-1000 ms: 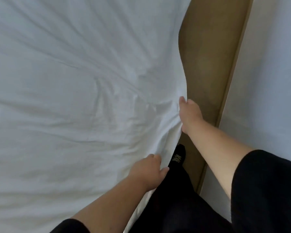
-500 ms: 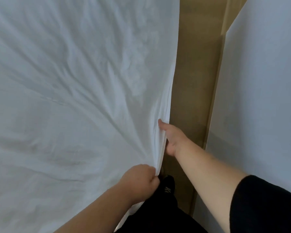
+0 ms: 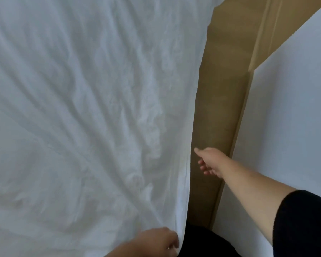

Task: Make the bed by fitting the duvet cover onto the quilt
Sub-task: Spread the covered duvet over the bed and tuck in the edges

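The white duvet cover (image 3: 85,115) fills the left and middle of the head view, stretched and creased, with folds fanning out from the lower right. My left hand (image 3: 156,241) grips its edge at the bottom of the frame, fingers curled into the cloth. My right hand (image 3: 208,161) hangs just right of the cover's hanging edge, apart from it, fingers relaxed and holding nothing. The quilt inside the cover is not separately visible.
A strip of tan wooden floor (image 3: 217,112) runs between the bed and a white wall (image 3: 289,127) on the right, with a wooden skirting board (image 3: 237,127) along it. My dark trouser leg (image 3: 208,243) stands at the bottom.
My right hand has let go of the cover's edge and moved away to the right. My left hand keeps its grip and sits lower in the frame. The cover lies flatter.
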Tool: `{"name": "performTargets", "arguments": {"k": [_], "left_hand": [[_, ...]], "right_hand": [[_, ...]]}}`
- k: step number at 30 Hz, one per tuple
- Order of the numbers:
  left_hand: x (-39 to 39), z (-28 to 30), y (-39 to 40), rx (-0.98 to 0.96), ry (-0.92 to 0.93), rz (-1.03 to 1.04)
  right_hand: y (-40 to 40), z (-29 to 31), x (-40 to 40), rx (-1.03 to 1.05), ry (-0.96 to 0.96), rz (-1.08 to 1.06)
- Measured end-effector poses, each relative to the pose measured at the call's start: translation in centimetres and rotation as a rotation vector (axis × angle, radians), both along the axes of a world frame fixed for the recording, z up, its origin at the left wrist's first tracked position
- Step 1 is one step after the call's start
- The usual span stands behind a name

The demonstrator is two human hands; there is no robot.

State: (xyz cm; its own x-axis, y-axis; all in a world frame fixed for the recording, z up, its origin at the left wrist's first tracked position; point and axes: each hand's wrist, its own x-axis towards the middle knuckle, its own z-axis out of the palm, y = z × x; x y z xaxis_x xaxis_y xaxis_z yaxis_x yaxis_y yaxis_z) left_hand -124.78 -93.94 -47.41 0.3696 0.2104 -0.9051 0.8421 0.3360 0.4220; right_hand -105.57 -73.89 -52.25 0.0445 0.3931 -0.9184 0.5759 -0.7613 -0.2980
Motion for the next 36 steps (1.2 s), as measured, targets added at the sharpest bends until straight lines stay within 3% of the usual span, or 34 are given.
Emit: {"name": "performTargets", "arguments": {"k": [2, 5, 13, 16, 20, 23, 27, 33, 36], "left_hand": [[0.5, -0.8, 0.9, 0.086, 0.087, -0.033], [0.0, -3.0, 2.7, 0.151, 0.243, 0.018], [-3.9, -7.9, 8.4, 0.358, 0.472, 0.325], [-5.5, -9.9, 9.3, 0.229, 0.434, 0.323], [-5.9, -12.2, 12.1, -0.04, 0.395, 0.623], [-4.8, -12.1, 11.7, 0.016, 0.376, 0.602], [-2.1, -12.2, 10.0, 0.207, 0.231, 0.337], [0.3, -13.7, 11.0, 0.377, 0.096, 0.193], [0.0, -12.0, 10.2, 0.582, -0.01, 0.123]], "right_hand": [[-3.0, -2.1, 0.9, -0.163, -0.028, 0.065], [-5.3, -4.5, 1.2, -0.244, 0.018, 0.044], [-0.3, -14.2, -5.2, -0.132, 0.32, -0.277], [0.6, -16.9, -9.3, -0.194, 0.457, -0.454], [0.1, -17.0, -11.7, -0.205, 0.567, -0.629], [0.8, -15.4, -10.6, 0.025, 0.366, -0.476], [1.5, -15.3, -5.9, 0.361, 0.063, -0.186], [1.9, -17.8, -1.7, 0.416, -0.124, -0.045], [1.4, -21.2, -2.0, 0.289, -0.192, 0.021]]}}
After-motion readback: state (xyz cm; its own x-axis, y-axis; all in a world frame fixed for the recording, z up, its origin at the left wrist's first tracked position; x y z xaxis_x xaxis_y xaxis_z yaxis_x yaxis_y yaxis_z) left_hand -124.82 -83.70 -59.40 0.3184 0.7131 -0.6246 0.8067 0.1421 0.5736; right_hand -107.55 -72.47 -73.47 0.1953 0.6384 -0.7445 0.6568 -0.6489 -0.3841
